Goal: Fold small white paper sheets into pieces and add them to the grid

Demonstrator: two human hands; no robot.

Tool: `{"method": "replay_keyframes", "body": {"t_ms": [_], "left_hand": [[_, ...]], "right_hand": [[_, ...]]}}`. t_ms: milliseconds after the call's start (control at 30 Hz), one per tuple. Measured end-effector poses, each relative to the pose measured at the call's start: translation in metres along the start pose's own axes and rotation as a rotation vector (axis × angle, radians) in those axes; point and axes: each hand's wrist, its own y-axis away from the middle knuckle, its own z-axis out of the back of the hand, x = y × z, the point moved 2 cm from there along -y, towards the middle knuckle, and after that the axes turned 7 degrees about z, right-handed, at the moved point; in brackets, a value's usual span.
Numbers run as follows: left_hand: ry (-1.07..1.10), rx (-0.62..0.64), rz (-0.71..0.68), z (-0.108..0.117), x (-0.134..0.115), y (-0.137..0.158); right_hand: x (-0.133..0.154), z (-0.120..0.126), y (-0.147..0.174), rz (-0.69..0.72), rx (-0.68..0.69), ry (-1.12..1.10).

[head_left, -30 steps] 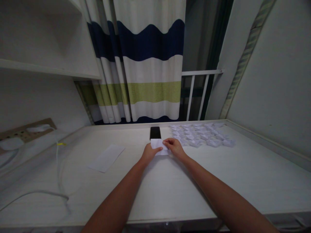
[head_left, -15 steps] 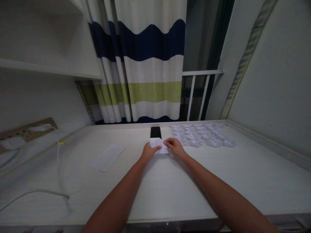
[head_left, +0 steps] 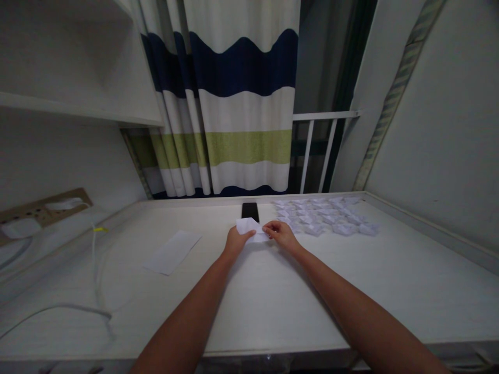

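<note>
White desk [head_left: 296,301] | left hand [head_left: 235,241] grips folded white paper [head_left: 245,225] | right hand [head_left: 282,235] pinches its edge | black phone [head_left: 250,211] just beyond both hands

One head-worn camera looks forward and down across the desk [head_left: 273,301] toward the curtain [head_left: 244,117].

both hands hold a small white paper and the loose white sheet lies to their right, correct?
The side is wrong: the left hand and right hand both hold the small white paper, but the head view shows the loose white sheet lying to their left.
</note>
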Motion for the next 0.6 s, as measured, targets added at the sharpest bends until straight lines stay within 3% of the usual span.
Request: {"method": "replay_keyframes", "body": {"t_ms": [333, 600], "left_hand": [[-0.029, -0.002, -0.017, -0.0004, -0.0032, 0.0022], [-0.023, -0.019, -0.024, 0.0006, -0.0017, -0.0002]], "right_hand": [[-0.0005, 0.0008, -0.0005, 0.057, 0.019, 0.036], [-0.0016, 0.0002, -0.0023, 0.028, 0.018, -0.059]]}}
